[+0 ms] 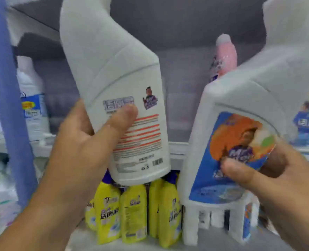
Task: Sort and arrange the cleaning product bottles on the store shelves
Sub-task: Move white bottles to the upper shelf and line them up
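A white bottle with its back label facing the camera is gripped low on its body by the left hand, thumb across the label, and is held tilted in front of the shelf edge. A second white bottle with a blue and orange label is gripped by the right hand, fingers curled round its lower side. Yellow bottles are seen standing on the lower shelf beneath both, and a pink bottle stands further back.
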The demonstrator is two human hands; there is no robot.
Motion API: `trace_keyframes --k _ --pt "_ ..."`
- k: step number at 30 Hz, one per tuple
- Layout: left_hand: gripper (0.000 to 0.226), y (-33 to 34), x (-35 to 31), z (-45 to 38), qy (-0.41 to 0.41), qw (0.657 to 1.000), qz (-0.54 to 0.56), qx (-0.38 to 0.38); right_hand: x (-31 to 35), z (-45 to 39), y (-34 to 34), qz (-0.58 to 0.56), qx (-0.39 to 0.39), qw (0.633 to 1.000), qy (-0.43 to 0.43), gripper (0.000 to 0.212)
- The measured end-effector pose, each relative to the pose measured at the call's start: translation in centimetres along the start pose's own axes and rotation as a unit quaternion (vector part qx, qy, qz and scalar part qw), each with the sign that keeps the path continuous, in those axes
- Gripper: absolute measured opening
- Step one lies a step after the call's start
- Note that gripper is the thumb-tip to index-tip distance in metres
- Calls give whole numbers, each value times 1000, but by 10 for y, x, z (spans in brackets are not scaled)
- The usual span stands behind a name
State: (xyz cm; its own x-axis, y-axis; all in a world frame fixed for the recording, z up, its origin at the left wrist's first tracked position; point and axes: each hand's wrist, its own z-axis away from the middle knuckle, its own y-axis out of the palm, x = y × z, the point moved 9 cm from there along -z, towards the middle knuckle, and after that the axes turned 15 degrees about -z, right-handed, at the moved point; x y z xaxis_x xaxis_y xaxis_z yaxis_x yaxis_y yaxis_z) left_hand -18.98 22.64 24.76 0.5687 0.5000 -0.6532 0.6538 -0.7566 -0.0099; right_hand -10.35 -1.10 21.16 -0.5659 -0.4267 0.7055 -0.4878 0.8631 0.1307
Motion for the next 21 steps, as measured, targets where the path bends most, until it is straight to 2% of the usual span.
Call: trace_keyframes --k 2,5,8,12,16,21 --pt "28 0 -8 -31 26 999 5 34 14 -24 17 -20 -14 999 -33 40" --pt "31 2 -3 -75 24 998 0 53 24 -63 38 20 -27 999 -39 41" --pt "19 11 20 -108 5 996 -38 80 10 -94 43 33 -55 998 2 40" --pt "25 27 59 -133 -58 986 -101 115 -17 -119 42 45 -75 993 75 33" --pt "18 54 94 -141 -122 969 -106 186 -50 -130 31 43 -112 984 135 32" --pt "22 75 122 -146 -152 960 -101 212 -94 -148 6 67 -140 971 181 38"
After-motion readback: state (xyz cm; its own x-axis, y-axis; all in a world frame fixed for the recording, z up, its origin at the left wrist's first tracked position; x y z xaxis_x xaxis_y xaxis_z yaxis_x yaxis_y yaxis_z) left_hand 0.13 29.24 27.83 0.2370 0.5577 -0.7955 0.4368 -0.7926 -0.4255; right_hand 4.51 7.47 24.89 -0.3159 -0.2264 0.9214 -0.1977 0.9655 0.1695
